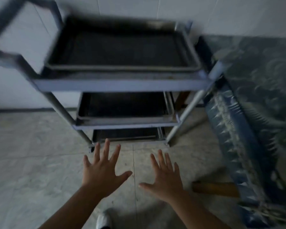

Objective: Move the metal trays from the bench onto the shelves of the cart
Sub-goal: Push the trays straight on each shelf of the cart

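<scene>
Head view looks down over a three-shelf cart that stands on a pale tiled floor against a white wall. The frame is blurred, so fine detail is soft. A dark metal tray lies flat on the top shelf, filling most of it, with its pale rim just inside the shelf's front lip. A second tray lies on the middle shelf, and a third tray shows on the bottom shelf, only its front strip visible below the shelf above. The cart's handle loops up at the left end. Both hands hang in the air in front of the cart, above the floor, touching nothing. The left hand has its fingers straight and spread, its fingertips near the cart's lower front edge in the picture. The right hand is likewise flat and splayed, thumb out toward the left hand, and holds nothing. To the right of the cart stands the bench, draped in a blue patterned cloth, with a wooden leg showing under the cloth. A white shoe shows at the bottom edge between the forearms.
</scene>
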`<state>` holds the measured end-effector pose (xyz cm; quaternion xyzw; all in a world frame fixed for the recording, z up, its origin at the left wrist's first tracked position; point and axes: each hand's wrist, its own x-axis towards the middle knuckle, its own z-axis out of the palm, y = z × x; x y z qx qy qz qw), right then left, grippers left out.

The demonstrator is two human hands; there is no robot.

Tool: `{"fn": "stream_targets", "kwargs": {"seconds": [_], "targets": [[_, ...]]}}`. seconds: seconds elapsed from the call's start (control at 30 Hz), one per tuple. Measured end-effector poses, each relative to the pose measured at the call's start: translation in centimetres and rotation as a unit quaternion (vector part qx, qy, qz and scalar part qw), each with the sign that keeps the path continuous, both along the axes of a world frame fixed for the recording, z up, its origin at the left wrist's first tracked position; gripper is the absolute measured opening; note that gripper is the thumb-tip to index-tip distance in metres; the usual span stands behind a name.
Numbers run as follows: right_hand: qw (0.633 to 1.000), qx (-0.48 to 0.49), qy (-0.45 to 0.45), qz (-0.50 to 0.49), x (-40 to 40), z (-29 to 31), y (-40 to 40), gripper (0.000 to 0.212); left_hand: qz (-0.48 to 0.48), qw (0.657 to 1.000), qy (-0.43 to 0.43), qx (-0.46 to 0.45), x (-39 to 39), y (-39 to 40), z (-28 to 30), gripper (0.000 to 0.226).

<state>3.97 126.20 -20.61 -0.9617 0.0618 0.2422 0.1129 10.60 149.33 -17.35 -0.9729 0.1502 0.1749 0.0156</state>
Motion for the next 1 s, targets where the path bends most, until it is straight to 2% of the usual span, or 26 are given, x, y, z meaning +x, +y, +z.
{"fn": "stream_targets", "kwargs": {"seconds": [0.2, 0.4, 0.67, 0.83, 1.0], "targets": [[0.999, 0.001, -0.054, 0.006, 1.3, 16.1, -0.1, 0.12, -0.019, 0.998, -0.052, 0.01, 0.7, 0.5, 16.5, 0.104], [0.988, -0.037, -0.146, 0.032, 2.3, 26.1, 0.7, 0.119, -0.034, 0.993, -0.109, -0.011, 1.2, 2.2, 25.5, 0.101], [0.981, -0.062, -0.185, 0.008, 6.0, 29.8, 2.2, 0.12, -0.045, 0.987, -0.152, -0.034, 6.2, 5.0, 28.4, 0.107], [0.981, -0.06, -0.181, -0.02, 8.7, 29.6, 3.3, 0.12, -0.055, 0.986, -0.152, -0.045, 9.8, 6.4, 28.0, 0.106], [0.981, -0.077, -0.177, -0.007, 11.1, 27.9, 3.2, 0.119, -0.052, 0.989, -0.13, -0.056, 12.6, 6.0, 26.4, 0.103]]}}
